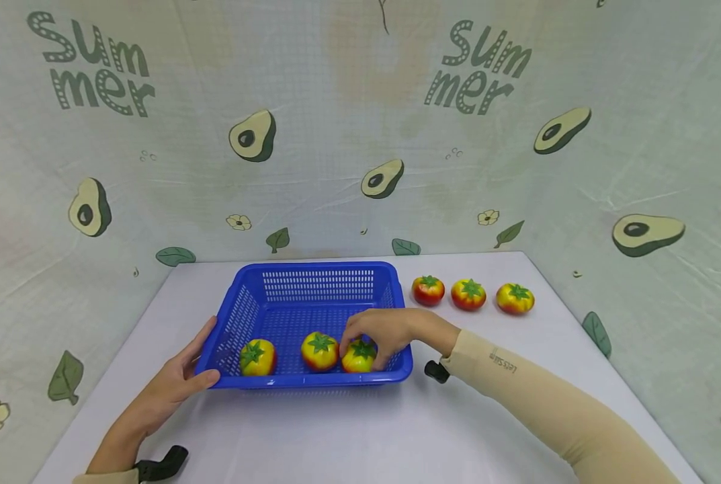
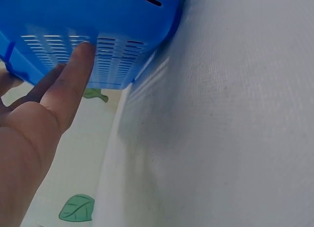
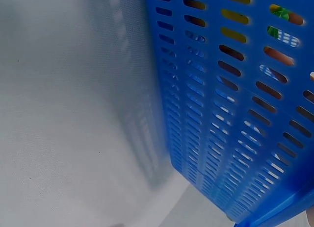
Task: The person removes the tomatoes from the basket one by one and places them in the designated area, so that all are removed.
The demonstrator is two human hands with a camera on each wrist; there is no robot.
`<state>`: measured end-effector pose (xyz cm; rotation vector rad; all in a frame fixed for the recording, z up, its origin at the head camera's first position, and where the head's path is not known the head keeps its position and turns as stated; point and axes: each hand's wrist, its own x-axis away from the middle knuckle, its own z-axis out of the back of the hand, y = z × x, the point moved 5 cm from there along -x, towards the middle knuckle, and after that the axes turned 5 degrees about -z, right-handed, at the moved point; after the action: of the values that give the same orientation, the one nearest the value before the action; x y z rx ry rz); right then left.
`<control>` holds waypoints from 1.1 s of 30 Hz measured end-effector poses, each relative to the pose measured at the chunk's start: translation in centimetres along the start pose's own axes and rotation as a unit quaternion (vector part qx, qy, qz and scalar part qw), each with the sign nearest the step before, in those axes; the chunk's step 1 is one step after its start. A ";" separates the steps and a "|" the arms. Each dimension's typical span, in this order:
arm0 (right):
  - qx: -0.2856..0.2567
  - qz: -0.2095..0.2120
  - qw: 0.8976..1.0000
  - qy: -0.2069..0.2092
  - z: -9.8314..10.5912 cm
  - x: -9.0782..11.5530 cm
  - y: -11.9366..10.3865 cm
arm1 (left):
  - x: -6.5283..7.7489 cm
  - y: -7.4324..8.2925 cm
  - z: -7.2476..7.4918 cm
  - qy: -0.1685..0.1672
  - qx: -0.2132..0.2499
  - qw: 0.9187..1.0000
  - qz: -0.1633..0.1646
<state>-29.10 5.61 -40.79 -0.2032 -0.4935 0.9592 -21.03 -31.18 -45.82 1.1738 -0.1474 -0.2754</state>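
A blue plastic basket (image 1: pixel 320 382) with slotted walls stands on the table. At its front left corner, my left hand (image 1: pixel 169 386) holds it, thumb over the rim and fingers along the outer wall. Those fingers (image 2: pixel 73 85) lie against the slots in the left wrist view. My right hand (image 1: pixel 384 329) reaches over the right rim and grips a yellow-red tomato (image 1: pixel 358 357) from above. Beside it in the basket sits a second tomato (image 1: pixel 320 351), and a third (image 1: pixel 258 357) lies near the left wall. In the right wrist view, the basket wall (image 3: pixel 221 104) hides most of that hand.
Right of the basket, a red tomato (image 1: pixel 428 290), a red-yellow one (image 1: pixel 468 294) and a yellower one (image 1: pixel 515 299) lie in a row on the white table (image 1: pixel 457 430). A printed cloth (image 1: pixel 318 134) hangs behind the table and along its sides.
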 end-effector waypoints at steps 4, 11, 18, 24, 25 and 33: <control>-0.003 -0.002 1.000 -0.002 -0.1 -0.1 0.0 | 0.0 0.2 0.0 0.000 -0.001 1.000 -0.003; -0.006 -0.002 1.000 0.003 -0.1 -0.1 0.0 | 0.2 0.3 0.0 -0.002 0.001 1.000 -0.010; -0.008 -0.011 1.000 0.005 -0.1 -0.1 -0.1 | 0.1 0.4 0.0 -0.003 -0.001 1.000 -0.011; -0.008 -0.005 1.000 0.008 -0.1 -0.4 -0.2 | 0.3 0.3 0.1 -0.001 0.001 1.000 -0.014; -0.008 -0.003 1.000 0.009 -0.2 -0.4 -0.2 | 0.3 0.2 0.1 -0.001 0.001 1.000 -0.015; -0.017 -0.004 1.000 0.015 -0.2 -0.2 0.0 | 0.1 0.0 0.0 -0.001 0.001 1.000 -0.016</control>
<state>-29.14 5.45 -41.00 -0.2460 -0.4836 0.9386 -20.96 -31.20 -45.83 1.1787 -0.1304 -0.3054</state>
